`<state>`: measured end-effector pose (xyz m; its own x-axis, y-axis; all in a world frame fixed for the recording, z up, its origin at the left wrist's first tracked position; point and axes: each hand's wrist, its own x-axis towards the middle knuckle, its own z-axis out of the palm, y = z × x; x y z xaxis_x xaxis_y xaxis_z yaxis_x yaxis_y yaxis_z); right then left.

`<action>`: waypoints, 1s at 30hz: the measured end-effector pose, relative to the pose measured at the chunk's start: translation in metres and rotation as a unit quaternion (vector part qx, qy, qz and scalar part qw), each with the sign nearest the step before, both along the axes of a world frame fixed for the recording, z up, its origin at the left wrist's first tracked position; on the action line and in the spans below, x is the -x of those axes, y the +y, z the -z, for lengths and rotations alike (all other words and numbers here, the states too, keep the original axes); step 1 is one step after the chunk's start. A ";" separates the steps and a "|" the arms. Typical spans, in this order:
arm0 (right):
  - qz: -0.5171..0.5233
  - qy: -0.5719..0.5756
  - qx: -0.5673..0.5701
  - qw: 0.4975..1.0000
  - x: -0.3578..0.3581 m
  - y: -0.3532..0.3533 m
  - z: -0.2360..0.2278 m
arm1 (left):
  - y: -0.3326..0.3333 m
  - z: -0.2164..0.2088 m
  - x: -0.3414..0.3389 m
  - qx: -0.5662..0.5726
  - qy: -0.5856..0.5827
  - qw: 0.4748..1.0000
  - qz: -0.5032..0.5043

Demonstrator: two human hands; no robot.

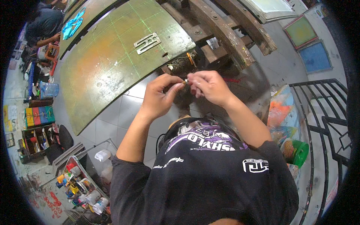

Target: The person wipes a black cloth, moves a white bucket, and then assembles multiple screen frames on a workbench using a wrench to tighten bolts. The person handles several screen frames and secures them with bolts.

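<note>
Both hands meet in front of my body, just off the near right corner of the green worktable (108, 71). My left hand (159, 96) is closed, thumb and forefinger pinched together. Close beside it, my right hand (212, 88) also pinches, its other fingers curled and partly smeared. Between the fingertips shows a tiny whitish piece (186, 80), too small to name. On the worktable, beyond my hands, lies a flat metal plate with slots cut in it (147, 43); neither hand touches it.
Heavy rusty beams (221, 30) run beyond the table's right end. A black metal railing (318, 129) stands at the right, near a green container (300, 153). At lower left is a tray of bottles (88, 187). Another person (45, 24) is at far left, near turquoise cloth (74, 24).
</note>
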<state>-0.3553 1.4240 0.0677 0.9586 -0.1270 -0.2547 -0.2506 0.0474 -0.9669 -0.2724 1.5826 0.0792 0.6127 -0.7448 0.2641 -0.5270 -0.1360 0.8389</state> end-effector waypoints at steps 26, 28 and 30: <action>-0.022 -0.297 0.511 0.806 -0.100 0.000 0.035 | 0.028 0.071 0.007 0.332 0.648 0.678 -0.105; -0.019 -0.290 0.511 0.809 -0.103 0.001 0.033 | 0.027 0.073 0.004 0.332 0.667 0.662 -0.083; -0.017 -0.274 0.523 0.807 -0.106 0.002 0.031 | 0.026 0.071 0.004 0.339 0.666 0.659 -0.082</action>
